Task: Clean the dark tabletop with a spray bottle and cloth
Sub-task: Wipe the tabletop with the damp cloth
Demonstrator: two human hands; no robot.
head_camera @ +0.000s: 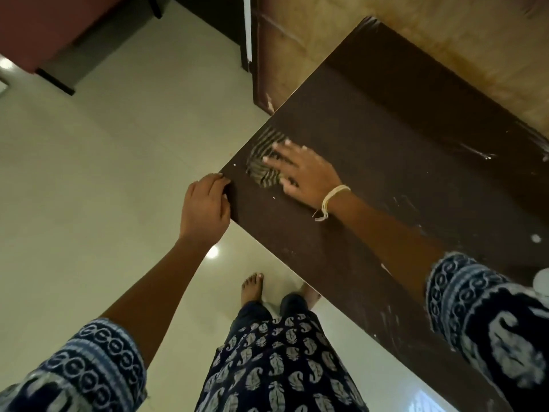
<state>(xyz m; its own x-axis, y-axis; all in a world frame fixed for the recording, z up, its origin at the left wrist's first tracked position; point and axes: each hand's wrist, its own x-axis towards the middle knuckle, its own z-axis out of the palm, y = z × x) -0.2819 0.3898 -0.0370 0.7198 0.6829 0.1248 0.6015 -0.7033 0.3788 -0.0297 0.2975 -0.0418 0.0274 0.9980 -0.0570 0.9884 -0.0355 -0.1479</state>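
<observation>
1. The right hand lies flat on a striped cloth, its fingers straight and spread, pressing the cloth down on the dark surface. It grips nothing; the cloth simply sits under the fingers and palm.
2. A pale thread band circles the right wrist, with a loose end hanging toward the near side.
3. The left hand is at the left corner of the surface, its fingers curled over the edge and holding it.
4. The cloth lies close to that same left corner, just right of the left hand, partly bunched and partly hidden by the right fingers.
5. The surface shows pale streaks and small white specks, most of them on its right and near parts.
6. Both forearms come out of dark blue sleeves printed in white.
7. Below, a bare foot stands on the pale glossy floor, which takes up the left of the view.
8. A brown wooden panel stands past the far end of the surface.
9. No spray bottle can be made out.
</observation>
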